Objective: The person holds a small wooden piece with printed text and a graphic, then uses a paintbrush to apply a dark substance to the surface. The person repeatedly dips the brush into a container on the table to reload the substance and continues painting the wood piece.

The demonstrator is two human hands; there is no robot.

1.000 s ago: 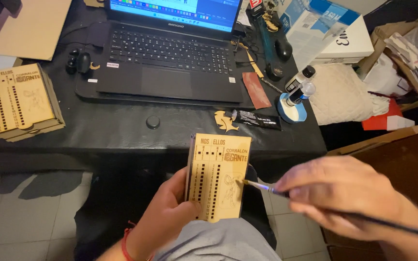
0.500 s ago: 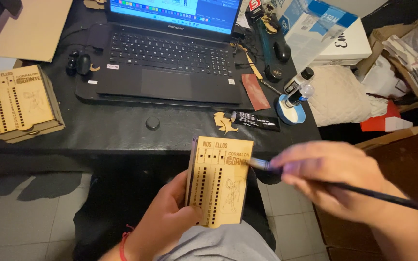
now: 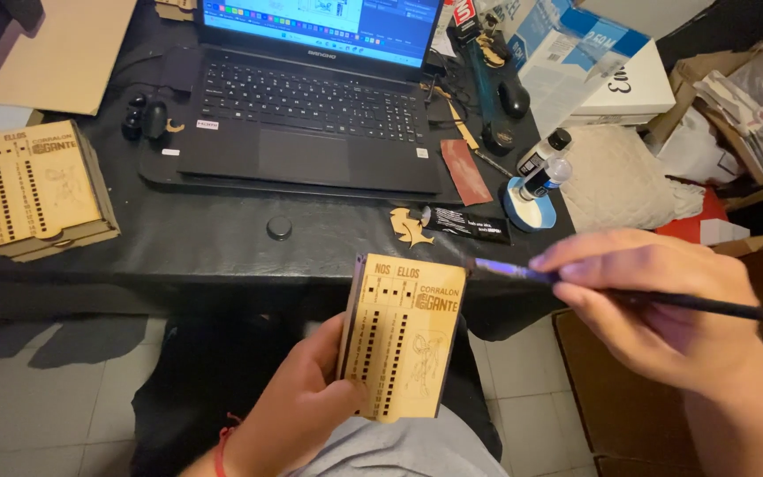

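Observation:
My left hand (image 3: 298, 406) grips a small light-wood engraved box (image 3: 404, 336) from its left edge, held upright over my lap below the table's front edge. The box face shows rows of small square holes and an engraved figure. My right hand (image 3: 664, 309) holds a thin black-handled paintbrush (image 3: 576, 284). The brush tip points left and hovers just above the box's upper right corner, slightly blurred.
On the black table (image 3: 205, 247) stands an open laptop (image 3: 311, 115). A stack of similar wooden boxes (image 3: 41, 185) lies at the left. A black tube (image 3: 465, 225), a small wooden cutout (image 3: 408, 225), paint bottles on a blue lid (image 3: 536, 181) and a white cloth (image 3: 615, 181) lie at the right.
My right hand has lifted the brush off the lower right of the box face and up to its top right corner. The box has barely moved.

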